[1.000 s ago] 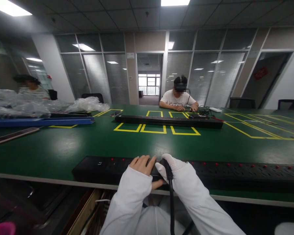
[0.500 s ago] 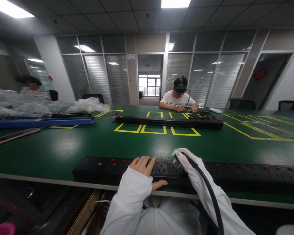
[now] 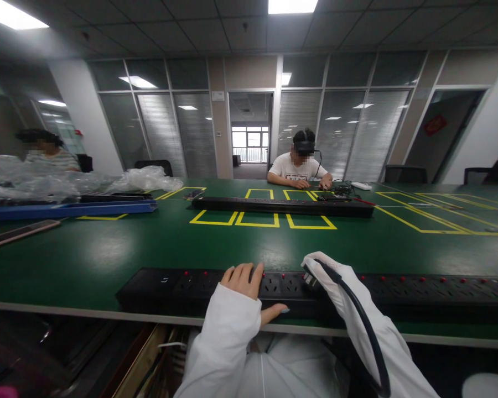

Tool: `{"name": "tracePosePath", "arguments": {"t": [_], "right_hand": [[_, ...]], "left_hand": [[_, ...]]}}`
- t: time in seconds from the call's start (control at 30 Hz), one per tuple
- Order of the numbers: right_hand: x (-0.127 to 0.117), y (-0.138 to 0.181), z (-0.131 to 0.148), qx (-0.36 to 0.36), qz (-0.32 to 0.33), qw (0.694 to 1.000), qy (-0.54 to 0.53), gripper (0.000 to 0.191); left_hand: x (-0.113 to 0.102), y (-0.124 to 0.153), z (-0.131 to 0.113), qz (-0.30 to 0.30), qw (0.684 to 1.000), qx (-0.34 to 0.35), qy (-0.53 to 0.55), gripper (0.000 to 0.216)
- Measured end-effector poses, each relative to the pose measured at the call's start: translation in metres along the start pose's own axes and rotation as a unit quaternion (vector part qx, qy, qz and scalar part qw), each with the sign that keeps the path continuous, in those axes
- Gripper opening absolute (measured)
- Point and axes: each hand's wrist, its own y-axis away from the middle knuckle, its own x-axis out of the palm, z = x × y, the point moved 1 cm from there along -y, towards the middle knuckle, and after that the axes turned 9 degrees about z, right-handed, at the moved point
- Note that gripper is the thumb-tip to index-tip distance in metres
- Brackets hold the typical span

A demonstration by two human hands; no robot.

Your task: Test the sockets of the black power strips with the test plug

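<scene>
The power strip lies long and black along the near edge of the green table, running off to the right with a row of small red lights on top. My left hand rests on it near its middle. The fingers are loosely stretched over the top and the thumb lies along the front face, pressing on it rather than clamping it. My right hand, in a white glove, is just to the right and raised a little above the sockets. Its fingers are curled tight around a plug, which sits close over the strip. I cannot tell whether the pins are touching a socket. The plug's black cable arcs back over the glove and sleeve and drops below the table edge.

Farther across the table, a second strip lies over yellow tape boxes. Behind it a person in a white shirt sits with both hands on the table. To the left are crumpled plastic bags, a long blue case and a phone, with another person seated behind them.
</scene>
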Motion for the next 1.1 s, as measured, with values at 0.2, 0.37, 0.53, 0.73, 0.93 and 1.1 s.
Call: {"name": "tracePosePath", "arguments": {"t": [0.2, 0.37, 0.53, 0.73, 0.93, 1.1], "right_hand": [[0.001, -0.001, 0.001, -0.015, 0.015, 0.996, 0.088, 0.047], [0.005, 0.009, 0.007, -0.025, 0.017, 0.994, 0.108, 0.040], [0.022, 0.010, 0.012, -0.039, 0.021, 0.990, 0.130, 0.037], [0.030, 0.011, 0.014, -0.046, 0.015, 0.988, 0.146, 0.034], [0.022, 0.009, 0.010, -0.049, 0.007, 0.985, 0.163, 0.033], [0.023, 0.008, 0.011, -0.052, 0.003, 0.984, 0.170, 0.033]], "left_hand": [[0.003, -0.012, -0.020, 0.034, 0.999, 0.006, 0.007, 0.089], [0.004, -0.015, -0.024, 0.062, 0.998, 0.003, -0.013, 0.085], [0.005, -0.015, -0.023, 0.053, 0.999, 0.005, -0.011, 0.089], [0.008, -0.014, -0.024, 0.044, 0.999, 0.000, 0.004, 0.090], [0.007, -0.014, -0.026, 0.043, 0.999, 0.001, 0.008, 0.089], [0.006, -0.015, -0.027, 0.042, 0.999, 0.005, 0.016, 0.086]]}}
